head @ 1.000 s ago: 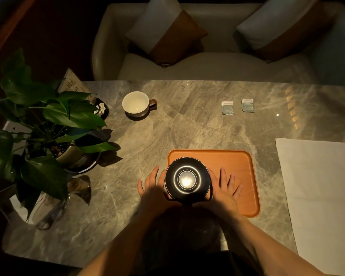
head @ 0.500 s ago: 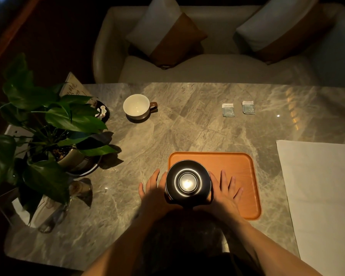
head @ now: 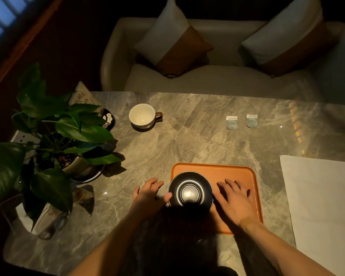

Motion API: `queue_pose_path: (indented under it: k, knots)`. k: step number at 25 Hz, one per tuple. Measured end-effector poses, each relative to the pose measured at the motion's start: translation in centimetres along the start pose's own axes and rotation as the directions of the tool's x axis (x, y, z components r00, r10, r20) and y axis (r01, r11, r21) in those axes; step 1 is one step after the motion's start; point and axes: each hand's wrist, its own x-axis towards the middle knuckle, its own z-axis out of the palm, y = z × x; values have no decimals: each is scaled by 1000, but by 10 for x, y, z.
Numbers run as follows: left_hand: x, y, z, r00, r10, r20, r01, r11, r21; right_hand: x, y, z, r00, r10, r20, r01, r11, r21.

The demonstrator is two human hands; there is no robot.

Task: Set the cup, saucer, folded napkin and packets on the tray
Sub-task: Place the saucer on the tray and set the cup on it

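Left hand: my left hand [head: 148,193] lies flat on the grey marble counter [head: 187,136], fingers [head: 157,184] spread and gripping nothing; the thumb tip meets the left rim of the saucer.
Right hand: my right hand [head: 234,198] rests palm down on the tray floor just right of the saucer, fingers [head: 224,185] loosely splayed and empty; I cannot tell whether they touch the rim.
Saucer: the round, glossy black saucer with thin pale rings [head: 190,189] sits between my hands on the left part of the orange, rounded-corner rectangular tray [head: 241,172], its left rim at or slightly over the tray edge. A lamp glints in its centre well.
Napkin: the large pale sheet of cloth or paper [head: 321,196] lies flat on the counter right of the tray, just beside it, nearer my right hand. I judge it still needs folding.
Cup: the cream-lined, brown-handled ceramic cup [head: 142,116] stands upright and empty, far and to the left, well apart from the tray, handle pointing right.
Deciding relation: the cup lies forward and slightly left of my left fingers, so I judge the left hand nearer; its handle faces the tray side.
Packets: two small pale blue-green square packets [head: 232,122] [head: 252,120] lie flat side by side at far right, forward of my right hand.
Progress: I judge only the saucer placed; cup, napkin and packets remain off the tray.
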Motion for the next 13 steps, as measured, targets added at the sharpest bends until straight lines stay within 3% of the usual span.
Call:
queue_pose_path:
  k: [4,9,13]
  knots:
    - [31,1,-40,996,-50,80,54,997,-53,48,-16,-36,998,-58,25,60,996,-68]
    - [63,4,-76,979,-196,46,201,950,-238,99,-52,-67,980,-171,103,182,977,-112]
    - [86,13,-93,968,-249,-5,232,908,-350,129,-86,-80,965,-202,170,226,964,-138]
